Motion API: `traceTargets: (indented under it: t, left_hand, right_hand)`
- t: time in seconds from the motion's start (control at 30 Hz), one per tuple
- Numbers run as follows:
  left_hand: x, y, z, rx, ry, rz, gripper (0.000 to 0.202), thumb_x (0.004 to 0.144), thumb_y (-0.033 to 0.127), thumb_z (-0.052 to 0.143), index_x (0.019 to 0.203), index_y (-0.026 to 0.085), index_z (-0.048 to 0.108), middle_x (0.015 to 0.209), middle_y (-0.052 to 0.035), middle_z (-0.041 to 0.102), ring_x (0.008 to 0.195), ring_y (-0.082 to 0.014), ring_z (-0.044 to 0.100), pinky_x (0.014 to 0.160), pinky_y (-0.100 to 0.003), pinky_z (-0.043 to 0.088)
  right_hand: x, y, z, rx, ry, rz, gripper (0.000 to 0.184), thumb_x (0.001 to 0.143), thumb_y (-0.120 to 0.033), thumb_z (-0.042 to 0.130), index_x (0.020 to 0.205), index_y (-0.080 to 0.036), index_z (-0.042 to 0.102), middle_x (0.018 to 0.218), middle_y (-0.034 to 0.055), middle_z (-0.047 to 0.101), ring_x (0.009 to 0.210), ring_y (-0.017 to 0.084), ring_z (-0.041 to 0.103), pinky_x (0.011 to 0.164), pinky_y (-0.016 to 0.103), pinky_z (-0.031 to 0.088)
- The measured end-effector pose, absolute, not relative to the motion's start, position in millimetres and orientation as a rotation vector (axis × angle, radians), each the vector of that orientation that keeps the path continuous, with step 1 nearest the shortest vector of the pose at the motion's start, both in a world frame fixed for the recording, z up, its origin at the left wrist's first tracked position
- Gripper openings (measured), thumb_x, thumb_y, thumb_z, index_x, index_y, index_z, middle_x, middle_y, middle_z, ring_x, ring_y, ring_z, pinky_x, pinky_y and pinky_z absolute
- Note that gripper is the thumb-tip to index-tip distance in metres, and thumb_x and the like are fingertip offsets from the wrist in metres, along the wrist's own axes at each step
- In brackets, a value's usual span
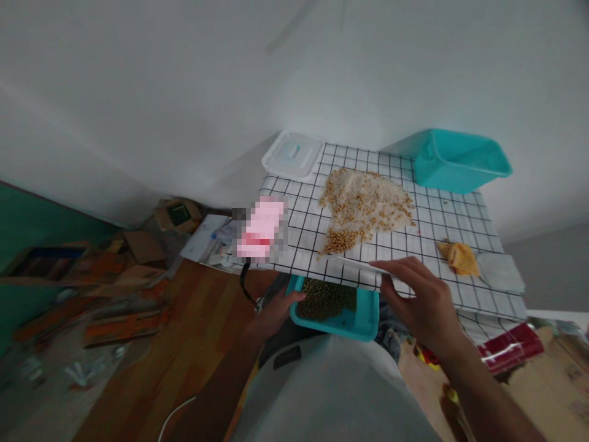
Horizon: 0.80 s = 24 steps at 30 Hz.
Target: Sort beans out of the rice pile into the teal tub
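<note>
My left hand (pixel 276 313) grips the left edge of a small teal tray (pixel 363 322) filled with dark green beans (pixel 326 299), held below the table's front edge. My right hand (pixel 421 304) rests with fingers stretched out over the front edge of the white tablecloth with black grid lines (pixel 442 215), just right of the tray. A spread pile of yellow soybeans mixed with white rice (pixel 363 209) lies on the cloth beyond both hands.
A teal basin (pixel 460 161) stands at the table's far right. A white lidded box (pixel 292 153) sits at the far left corner. A yellow cloth (pixel 460 258) and a white bag (pixel 501 272) lie at the right. Cardboard and litter (pixel 115 282) cover the floor at left.
</note>
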<state>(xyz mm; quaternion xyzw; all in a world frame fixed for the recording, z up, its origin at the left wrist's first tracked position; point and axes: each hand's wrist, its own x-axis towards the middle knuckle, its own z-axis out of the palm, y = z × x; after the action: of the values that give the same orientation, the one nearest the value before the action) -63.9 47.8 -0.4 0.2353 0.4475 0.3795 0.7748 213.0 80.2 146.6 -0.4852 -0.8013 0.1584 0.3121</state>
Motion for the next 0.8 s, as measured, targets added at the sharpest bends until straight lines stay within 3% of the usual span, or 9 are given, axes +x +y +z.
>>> traceTargets:
  t: [0.3,0.67,0.8]
  left_hand:
    - [-72.7,42.6,-0.8,0.489,0.992,0.864,0.045,0.084,0.026,0.066,0.128,0.018,0.062,0.108,-0.0076,0.079,0.1,-0.0291,0.072,0.09,-0.04,0.052]
    - [-74.9,43.3,-8.3,0.482,0.996,0.838,0.03,0.083,0.028,0.067,0.111,0.017,0.069,0.093,-0.0071,0.08,0.087,-0.0291,0.074,0.081,-0.039,0.052]
    - [-74.9,42.8,-8.6,0.478,0.996,0.845,0.034,0.083,0.028,0.066,0.115,0.018,0.068,0.097,-0.0062,0.08,0.083,-0.0274,0.074,0.081,-0.039,0.052]
  right_hand:
    - [187.5,99.9,147.8,-1.259,-2.176,0.332,0.03,0.088,-0.012,0.058,0.114,-0.023,0.068,0.098,0.0043,0.071,0.089,0.02,0.064,0.08,0.035,0.054]
    - [198.8,81.6,154.2,-1.236,-2.204,0.369,0.032,0.086,-0.008,0.06,0.113,-0.025,0.068,0.096,0.0037,0.069,0.09,0.019,0.062,0.078,0.034,0.052]
    - [204.9,77.7,153.5,-1.251,-2.197,0.382,0.034,0.087,-0.008,0.06,0.115,-0.026,0.067,0.098,0.0039,0.069,0.091,0.019,0.062,0.08,0.036,0.053]
